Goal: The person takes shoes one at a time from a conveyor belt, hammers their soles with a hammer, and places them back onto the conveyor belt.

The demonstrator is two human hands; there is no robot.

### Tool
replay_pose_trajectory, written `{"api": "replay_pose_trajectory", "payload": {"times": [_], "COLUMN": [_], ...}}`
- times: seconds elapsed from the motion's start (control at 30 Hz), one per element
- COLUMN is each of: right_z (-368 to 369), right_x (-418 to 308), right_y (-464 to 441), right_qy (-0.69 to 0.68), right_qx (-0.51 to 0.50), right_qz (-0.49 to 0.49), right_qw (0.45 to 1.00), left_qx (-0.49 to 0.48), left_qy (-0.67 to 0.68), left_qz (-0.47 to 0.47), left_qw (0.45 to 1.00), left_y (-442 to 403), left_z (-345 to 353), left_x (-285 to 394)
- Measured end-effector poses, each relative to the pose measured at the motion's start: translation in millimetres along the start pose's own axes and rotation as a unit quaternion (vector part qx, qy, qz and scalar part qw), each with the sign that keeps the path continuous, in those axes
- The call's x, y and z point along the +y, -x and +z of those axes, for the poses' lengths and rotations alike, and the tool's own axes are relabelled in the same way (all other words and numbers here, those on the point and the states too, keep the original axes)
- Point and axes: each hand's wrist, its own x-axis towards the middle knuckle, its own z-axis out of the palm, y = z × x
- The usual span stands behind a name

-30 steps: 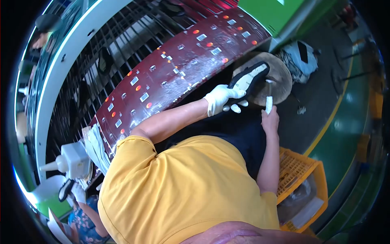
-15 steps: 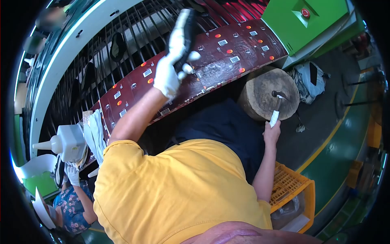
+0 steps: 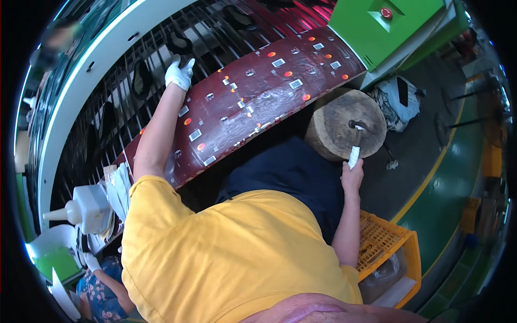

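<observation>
My gloved left hand (image 3: 179, 75) is stretched over the metal rods (image 3: 204, 40), thumb and fingers parted wide, with the dark shoe (image 3: 179, 43) just past the fingertips; the dim light there keeps me from telling whether I touch it. My bare right hand (image 3: 353, 175) is closed narrow around the hammer (image 3: 354, 157), low on the white wrap, which probably gives a surer hold; its dark head sits over the top of the round wooden block (image 3: 332, 126), which stands beside my knees, I judge, to keep a solid face within short reach. The maroon-covered ledge (image 3: 264, 99) lies between my lap and the rods, its near edge long and curved, so my left forearm has to cross above it; the green cabinet (image 3: 353, 27) closes off the ledge's far end, near the block; the block's outer side has the plastic bag (image 3: 405, 107) close by; the yellow crate (image 3: 412, 242) sits by my right elbow, limiting how far that arm can swing outward.
</observation>
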Motion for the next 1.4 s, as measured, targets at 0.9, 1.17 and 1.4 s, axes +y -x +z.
{"api": "replay_pose_trajectory", "payload": {"times": [0.9, 1.17, 1.4], "right_z": [-2.6, -2.1, 3.6], "right_x": [-12.3, -10.2, -2.6], "right_y": [9.9, 12.8, 10.0], "right_qy": [0.027, 0.005, -0.167], "right_qx": [0.032, 0.037, 0.0], "right_qz": [-0.028, -0.043, 0.005], "right_qw": [0.999, 0.998, 0.986], "left_qx": [-0.09, -0.242, -0.386], "left_qy": [0.122, 0.02, -0.291], "left_qz": [-0.127, -0.201, -0.065], "left_qw": [0.98, 0.949, 0.873], "left_y": [-62.2, 102.5, 258.0], "left_z": [221.9, 157.4, 156.1], "left_x": [-101.0, -97.9, -64.8]}}
